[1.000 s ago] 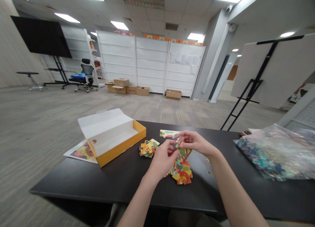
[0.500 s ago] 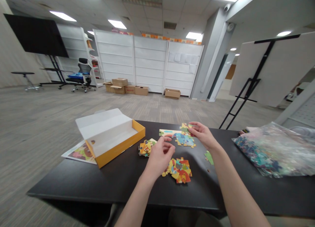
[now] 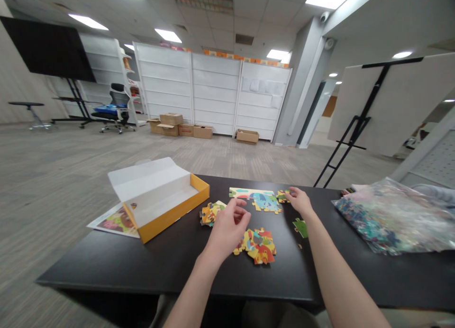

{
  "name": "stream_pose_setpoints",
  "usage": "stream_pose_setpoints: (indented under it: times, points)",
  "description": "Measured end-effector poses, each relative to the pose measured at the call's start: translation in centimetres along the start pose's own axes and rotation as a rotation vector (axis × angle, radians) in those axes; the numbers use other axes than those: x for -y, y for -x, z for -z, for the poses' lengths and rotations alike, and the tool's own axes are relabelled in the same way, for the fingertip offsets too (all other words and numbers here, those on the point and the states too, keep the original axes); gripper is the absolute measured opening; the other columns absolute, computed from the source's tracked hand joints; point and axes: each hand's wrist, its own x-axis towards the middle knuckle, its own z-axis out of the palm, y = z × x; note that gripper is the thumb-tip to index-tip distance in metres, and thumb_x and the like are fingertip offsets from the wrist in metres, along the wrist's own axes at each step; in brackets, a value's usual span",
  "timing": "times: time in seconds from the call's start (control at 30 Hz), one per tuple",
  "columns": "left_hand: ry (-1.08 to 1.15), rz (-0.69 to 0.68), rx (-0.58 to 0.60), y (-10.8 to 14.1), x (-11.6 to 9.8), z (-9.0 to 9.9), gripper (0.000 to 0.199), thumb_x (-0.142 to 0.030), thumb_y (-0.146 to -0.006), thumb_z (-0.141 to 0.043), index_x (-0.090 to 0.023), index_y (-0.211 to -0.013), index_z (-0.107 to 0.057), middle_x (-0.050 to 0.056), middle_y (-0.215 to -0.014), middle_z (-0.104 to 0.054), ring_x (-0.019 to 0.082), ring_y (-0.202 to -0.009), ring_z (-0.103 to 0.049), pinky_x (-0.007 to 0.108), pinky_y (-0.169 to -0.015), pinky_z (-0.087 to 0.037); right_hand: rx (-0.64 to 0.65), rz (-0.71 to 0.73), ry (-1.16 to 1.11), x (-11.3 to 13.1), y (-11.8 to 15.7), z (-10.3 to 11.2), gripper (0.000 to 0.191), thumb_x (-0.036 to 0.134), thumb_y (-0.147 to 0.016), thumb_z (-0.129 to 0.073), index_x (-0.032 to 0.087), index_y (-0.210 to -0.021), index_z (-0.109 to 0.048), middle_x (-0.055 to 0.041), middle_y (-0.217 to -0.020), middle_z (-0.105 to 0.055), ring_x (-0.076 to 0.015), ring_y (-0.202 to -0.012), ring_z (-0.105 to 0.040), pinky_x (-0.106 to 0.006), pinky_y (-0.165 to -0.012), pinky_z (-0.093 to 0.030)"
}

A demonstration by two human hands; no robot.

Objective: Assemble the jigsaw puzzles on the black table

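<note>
My right hand [image 3: 299,201] pinches a yellow-green puzzle piece [image 3: 283,195] at the right end of the joined puzzle section [image 3: 265,201], which shows blue shapes. Whether that piece is locked in is too small to tell. Over the table my left hand [image 3: 232,221] hovers with its fingers curled and apart, holding nothing visible. Beneath and beside it lie a pile of orange and yellow pieces [image 3: 262,247] and a second pile [image 3: 209,213], both partly covered by the hand. A green piece [image 3: 301,227] rests beside my right forearm.
An open yellow box [image 3: 174,214] with a white inside stands on the black table [image 3: 149,271] at the left, over a printed sheet [image 3: 115,221]. A clear bag of small colourful pieces [image 3: 394,219] lies at the right. Beyond are cartons and white shelving.
My right hand has moved right and slightly down with the piece, from above the joined section to its right end. My left hand has barely moved.
</note>
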Motion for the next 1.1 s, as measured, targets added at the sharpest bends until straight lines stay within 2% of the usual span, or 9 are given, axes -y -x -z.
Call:
stream_pose_setpoints:
  times: [0.1,0.2,0.43,0.57,0.63,0.7,0.8,0.93,1.1]
  points:
    - [-0.008,0.000,0.015,0.1,0.0,0.0,0.024,-0.030,-0.085,-0.059,-0.019,-0.107,-0.059,0.002,-0.083,-0.068,0.017,-0.076,-0.068,0.028,-0.069,-0.054,-0.003,0.005,-0.020,-0.1,-0.1,-0.4,0.053,0.031,-0.079,-0.069,0.011,-0.127,-0.064,-0.0150,-0.101,-0.077,-0.0270,-0.098,-0.072,-0.037,-0.090,-0.052]
    - [-0.024,-0.004,0.017,0.1,-0.1,0.0,0.023,-0.029,-0.085,-0.059,-0.019,-0.106,-0.060,0.002,-0.081,-0.068,0.017,-0.075,-0.069,0.028,-0.069,-0.054,0.011,0.021,-0.058,-0.2,-0.1,-0.7,0.054,0.032,-0.080,-0.069,0.013,-0.130,-0.061,-0.0136,-0.104,-0.077,-0.0240,-0.096,-0.072,-0.033,-0.086,-0.053]
    - [-0.060,-0.018,0.023,0.2,-0.6,-0.2,0.020,-0.027,-0.084,-0.059,-0.020,-0.102,-0.062,0.002,-0.080,-0.070,0.018,-0.075,-0.069,0.028,-0.070,-0.054,0.038,0.024,-0.083,0.0,-0.2,-0.9,0.045,0.032,-0.080,-0.068,0.013,-0.120,-0.065,-0.0133,-0.102,-0.077,-0.0232,-0.093,-0.072,-0.032,-0.083,-0.052]
    - [-0.086,-0.022,0.027,0.2,-0.6,-0.3,0.020,-0.027,-0.085,-0.059,-0.020,-0.103,-0.062,0.003,-0.082,-0.070,0.018,-0.077,-0.070,0.030,-0.072,-0.054,0.053,0.005,-0.094,0.0,-0.2,0.3,0.044,0.030,-0.074,-0.073,0.013,-0.115,-0.068,-0.0115,-0.094,-0.077,-0.0214,-0.082,-0.071,-0.029,-0.071,-0.053]
    - [-0.090,-0.027,0.030,0.2,-0.5,-0.4,0.020,-0.027,-0.085,-0.058,-0.020,-0.103,-0.062,0.003,-0.083,-0.070,0.018,-0.077,-0.069,0.030,-0.073,-0.054,0.107,0.004,-0.126,0.0,0.1,1.3,0.044,0.029,-0.071,-0.075,0.013,-0.112,-0.069,-0.0087,-0.084,-0.076,-0.0179,-0.069,-0.068,-0.026,-0.061,-0.050]
    - [-0.089,-0.027,0.042,0.2,-0.5,-0.4,0.020,-0.026,-0.085,-0.057,-0.020,-0.104,-0.062,0.003,-0.083,-0.070,0.017,-0.077,-0.069,0.030,-0.073,-0.054,0.215,-0.004,-0.199,0.2,0.6,2.3,0.044,0.030,-0.071,-0.076,0.013,-0.111,-0.069,-0.0049,-0.075,-0.072,-0.0132,-0.056,-0.060,-0.023,-0.051,-0.044]
    - [-0.110,-0.024,0.050,0.3,-0.5,-0.3,0.020,-0.025,-0.086,-0.057,-0.020,-0.104,-0.062,0.003,-0.084,-0.071,0.018,-0.078,-0.069,0.031,-0.075,-0.055,0.378,-0.041,-0.276,0.6,1.4,3.1,0.045,0.031,-0.069,-0.078,0.013,-0.109,-0.069,-0.0001,-0.065,-0.066,-0.0091,-0.047,-0.049,-0.020,-0.043,-0.035]
    - [-0.130,-0.021,0.047,0.4,-0.7,-0.1,0.018,-0.024,-0.085,-0.057,-0.020,-0.102,-0.063,0.003,-0.085,-0.072,0.018,-0.080,-0.070,0.031,-0.076,-0.055,0.381,-0.071,-0.145,0.9,1.6,3.3,0.043,0.027,-0.063,-0.082,0.011,-0.101,-0.072,0.0011,-0.061,-0.063,-0.0096,-0.048,-0.050,-0.022,-0.045,-0.036]
    - [-0.120,-0.039,0.062,0.3,-0.6,-0.3,0.018,-0.025,-0.085,-0.057,-0.021,-0.102,-0.063,0.003,-0.086,-0.072,0.018,-0.080,-0.070,0.031,-0.076,-0.056,0.352,0.003,0.016,0.5,1.1,3.0,0.041,0.030,-0.058,-0.085,0.014,-0.095,-0.076,-0.0011,-0.062,-0.067,-0.0145,-0.054,-0.059,-0.025,-0.052,-0.044]
